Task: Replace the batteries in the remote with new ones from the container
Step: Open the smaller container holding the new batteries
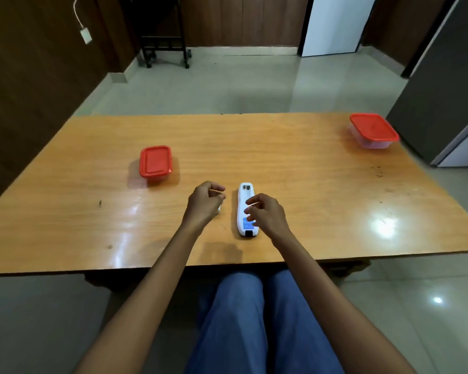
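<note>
Currently both hands curled, contents unclear: right hand (268, 214) over remote (246, 201), left hand (204, 202) beside; lidded containers (155, 161) look alike, so wrong-box risk.

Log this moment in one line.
remote: back up on table | right hand: over it | left hand: beside | both containers: lidded

Two clear plastic containers with red lids stand on the orange-brown wooden counter (295, 163): one on the left (155, 161), one at the far right corner (373, 130). One white oblong remote (245, 209) lies face down between two bare hands, the left hand (204, 202) and the right hand (266, 214).
</note>
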